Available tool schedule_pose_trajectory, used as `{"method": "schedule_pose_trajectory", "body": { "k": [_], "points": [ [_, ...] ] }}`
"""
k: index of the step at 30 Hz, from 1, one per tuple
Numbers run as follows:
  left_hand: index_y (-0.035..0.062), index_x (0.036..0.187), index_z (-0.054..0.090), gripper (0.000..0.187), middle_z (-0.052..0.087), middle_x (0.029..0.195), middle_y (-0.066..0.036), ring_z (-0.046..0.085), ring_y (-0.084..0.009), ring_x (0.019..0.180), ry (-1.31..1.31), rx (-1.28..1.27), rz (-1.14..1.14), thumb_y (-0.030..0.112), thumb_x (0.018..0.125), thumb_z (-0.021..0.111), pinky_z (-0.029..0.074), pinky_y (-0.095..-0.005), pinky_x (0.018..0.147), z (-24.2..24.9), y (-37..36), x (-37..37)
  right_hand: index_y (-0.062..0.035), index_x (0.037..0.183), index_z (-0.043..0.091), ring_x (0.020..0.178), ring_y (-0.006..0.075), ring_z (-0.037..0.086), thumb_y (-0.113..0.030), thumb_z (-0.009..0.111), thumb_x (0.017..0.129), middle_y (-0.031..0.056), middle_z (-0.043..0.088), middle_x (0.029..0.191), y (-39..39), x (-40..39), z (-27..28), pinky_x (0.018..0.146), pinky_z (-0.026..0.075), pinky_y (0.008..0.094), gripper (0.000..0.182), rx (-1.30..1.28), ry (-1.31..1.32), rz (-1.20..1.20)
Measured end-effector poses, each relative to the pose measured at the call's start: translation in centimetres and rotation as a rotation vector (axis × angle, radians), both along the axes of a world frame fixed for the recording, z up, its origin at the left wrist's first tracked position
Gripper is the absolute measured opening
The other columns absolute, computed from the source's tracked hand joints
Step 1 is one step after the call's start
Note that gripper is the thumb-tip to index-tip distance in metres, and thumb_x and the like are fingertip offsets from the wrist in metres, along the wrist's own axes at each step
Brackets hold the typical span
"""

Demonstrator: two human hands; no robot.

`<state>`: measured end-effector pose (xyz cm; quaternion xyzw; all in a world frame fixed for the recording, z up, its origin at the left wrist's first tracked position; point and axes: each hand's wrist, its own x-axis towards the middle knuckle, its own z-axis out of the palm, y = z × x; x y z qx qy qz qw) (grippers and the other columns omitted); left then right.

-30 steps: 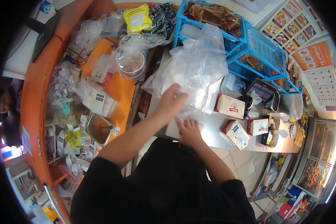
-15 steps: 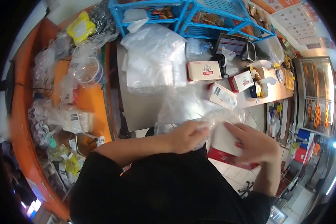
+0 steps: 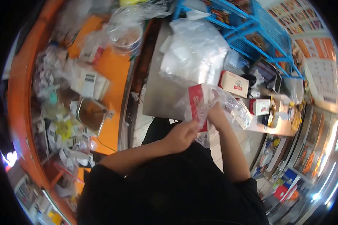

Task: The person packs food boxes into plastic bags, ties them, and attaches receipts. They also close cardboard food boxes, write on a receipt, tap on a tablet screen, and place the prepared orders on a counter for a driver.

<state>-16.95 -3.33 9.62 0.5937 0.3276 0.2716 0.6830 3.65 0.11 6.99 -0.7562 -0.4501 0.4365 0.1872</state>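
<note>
A red and cream cardboard box is inside a clear plastic bag in front of my body, tilted with its red side toward the left. My left hand is closed on the bag at the lower end of the box, its fingertips slightly blurred. On the other side, my right hand grips the bag next to the box; film covers part of its fingers. Just beyond lies a stack of clear plastic bags on the metal table.
Another cream and red box and a smaller one stand on the table at right. Blue baskets rise behind. At left, an orange counter holds a bagged tub, a metal container and receipts.
The box has moved left and upward, now upright within the bag. My right hand has left the box's top for the bag. The view has turned toward the left counter.
</note>
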Motion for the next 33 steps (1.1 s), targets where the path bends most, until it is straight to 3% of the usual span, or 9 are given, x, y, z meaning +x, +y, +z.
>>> {"method": "schedule_pose_trajectory", "body": {
  "k": [4,12,18,20,22,24,27,29,33],
  "points": [
    [0.0022,0.101,0.056,0.026,0.065,0.088,-0.017,0.067,-0.0276,0.073,-0.229,0.355,-0.077,0.026,0.11,0.048,0.051,-0.0437,0.071,3.9,0.6,0.8,0.0071,0.158,0.017,0.115,0.0436,0.064,-0.04,0.091,0.074,0.0363,0.052,0.139,1.3,-4.9,-3.9,0.103,0.052,0.0502,0.121,-0.01,0.104,-0.235],
    [0.0061,0.111,0.052,0.035,0.065,0.093,-0.009,0.067,-0.0195,0.085,-0.748,-1.004,-0.626,0.038,0.115,0.037,0.055,-0.035,0.079,5.8,0.7,0.0,0.0031,0.16,0.027,0.139,0.0459,0.048,-0.058,0.083,0.078,0.0339,0.045,0.15,3.9,-6.0,3.2,0.112,0.044,0.0515,0.117,-0.263,-0.363,0.164],
    [0.0055,0.106,0.054,0.024,0.062,0.084,-0.009,0.067,-0.0211,0.077,-0.905,-0.991,-0.242,0.028,0.112,0.049,0.055,-0.0357,0.077,8.7,3.6,1.2,-0.0009,0.158,0.037,0.136,0.0447,0.051,-0.057,0.072,0.09,0.0255,0.051,0.15,1.5,-5.3,-11.7,0.112,0.043,0.0549,0.095,0.385,-0.614,0.309],
    [0.0051,0.104,0.055,0.017,0.06,0.083,-0.008,0.063,-0.0207,0.072,-0.876,-0.813,0.026,0.022,0.108,0.055,0.054,-0.038,0.075,4.8,5.4,-2.1,-0.0053,0.16,0.035,0.13,0.0467,0.055,-0.054,0.07,0.092,0.0239,0.054,0.147,1.8,-4.2,-9.4,0.109,0.046,0.0562,0.091,0.617,-0.595,0.299],
    [0.0054,0.115,0.056,0.017,0.06,0.099,-0.009,0.061,-0.023,0.092,-0.629,-0.334,0.473,0.016,0.102,0.059,0.051,-0.0396,0.088,2.5,6.4,-6.5,-0.0018,0.16,0.034,0.144,0.0423,0.047,-0.053,0.062,0.099,0.0273,0.043,0.159,1.5,-2.3,1.5,0.113,0.043,0.0546,0.084,-0.475,-0.273,0.59],
    [0.0048,0.129,0.05,0.025,0.059,0.112,-0.006,0.063,-0.0146,0.101,-0.497,0.008,0.68,0.014,0.106,0.052,0.051,-0.0357,0.095,1.6,6.9,-9.7,-0.0015,0.158,0.036,0.137,0.0429,0.053,-0.048,0.065,0.098,0.0287,0.045,0.156,-2.5,0.5,2.0,0.112,0.046,0.0533,0.082,-0.442,-0.47,0.813],
    [0.0023,0.134,0.05,0.035,0.062,0.122,-0.009,0.064,-0.0184,0.109,0.224,0.113,0.488,0.016,0.103,0.058,0.049,-0.037,0.1,-7.9,0.7,-12.8,-0.0006,0.157,0.037,0.139,0.0483,0.048,-0.044,0.071,0.094,0.0293,0.045,0.154,-4.4,0.5,3.4,0.112,0.045,0.053,0.083,-0.373,-0.157,0.787],
    [0.0016,0.135,0.056,0.043,0.065,0.13,-0.013,0.063,-0.0215,0.117,0.284,-0.577,0.307,0.02,0.098,0.068,0.049,-0.0378,0.102,-17.6,-3.0,-10.9,-0.0032,0.157,0.038,0.143,0.0511,0.041,-0.041,0.074,0.09,0.0282,0.045,0.153,-4.9,-0.9,0.7,0.113,0.044,0.053,0.086,-0.206,-0.078,0.64],
    [-0.0008,0.124,0.067,0.044,0.072,0.119,-0.017,0.067,-0.0245,0.12,0.111,-0.362,0.197,0.026,0.091,0.079,0.052,-0.0428,0.101,-12.6,-2.8,-2.3,-0.0015,0.157,0.037,0.138,0.0564,0.041,-0.038,0.078,0.083,0.0327,0.042,0.154,-1.3,-3.4,-0.9,0.113,0.039,0.0584,0.092,0.223,-0.285,0.47]
  ]
}}
